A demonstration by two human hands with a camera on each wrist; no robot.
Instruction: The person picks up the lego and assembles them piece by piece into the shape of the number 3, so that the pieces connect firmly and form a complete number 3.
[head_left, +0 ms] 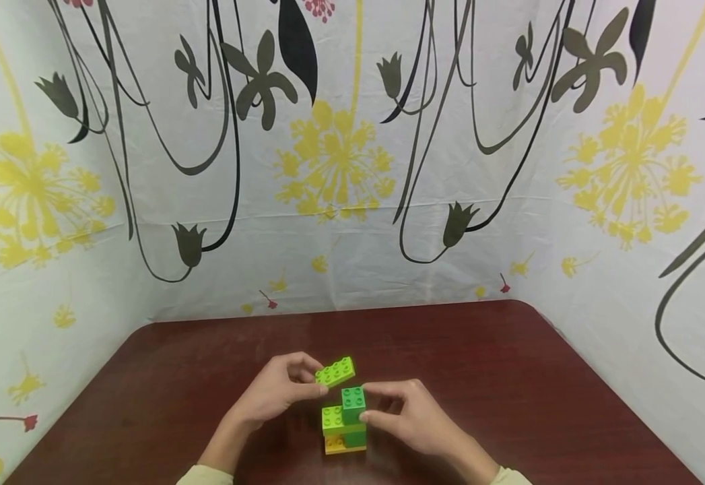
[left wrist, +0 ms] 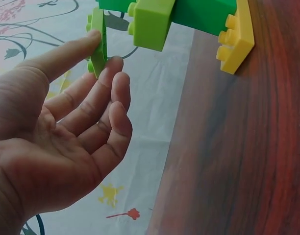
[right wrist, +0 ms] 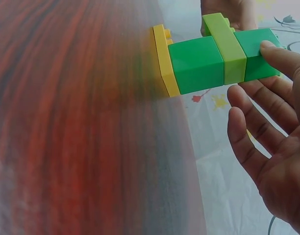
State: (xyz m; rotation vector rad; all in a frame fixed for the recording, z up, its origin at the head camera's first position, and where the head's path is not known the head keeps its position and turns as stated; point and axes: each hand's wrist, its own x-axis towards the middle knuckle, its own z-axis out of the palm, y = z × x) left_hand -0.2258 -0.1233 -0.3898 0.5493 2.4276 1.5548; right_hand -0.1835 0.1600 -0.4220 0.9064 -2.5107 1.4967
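Note:
My left hand (head_left: 272,392) pinches a thin lime-green toy plate brick (head_left: 335,373) between thumb and fingertips, raised behind the stack. In the left wrist view this plate (left wrist: 98,41) stands on edge with its studs facing left. The stack has a yellow plate (right wrist: 165,63) at the bottom, then a green brick (right wrist: 196,64), a longer lime-green brick (head_left: 331,420) and a green brick (head_left: 353,404) on top. My right hand (head_left: 414,416) holds the top green brick at its right side, thumb on its face. The lime-green brick overhangs the left side of the yellow plate.
The dark reddish wooden table (head_left: 473,364) carries the stack near its front. A white patterned cloth (head_left: 352,263) with flowers and vines hangs behind the table and along both sides.

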